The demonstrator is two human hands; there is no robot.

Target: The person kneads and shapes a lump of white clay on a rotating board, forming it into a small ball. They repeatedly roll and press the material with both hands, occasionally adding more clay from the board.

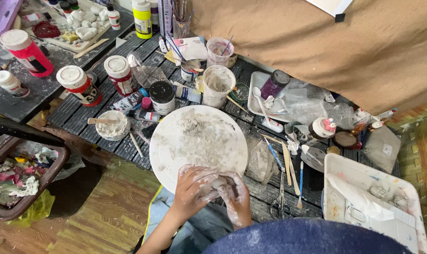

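A round white board [194,141] smeared with grey clay lies on the dark slatted table. At its near edge my left hand [191,189] and my right hand [235,195], both coated in pale clay, close together around a small lump of grey clay [218,182]. The lump is mostly hidden between my fingers. A smaller clay blob [190,125] sits on the far part of the board.
Paint jars with white lids [78,83] and a bowl of white paste [112,125] stand left of the board. Cups [216,84] with brushes are behind it. Modelling tools and scissors [280,200] lie to the right, beside a white tray [371,197]. A brown bin [20,178] sits at far left.
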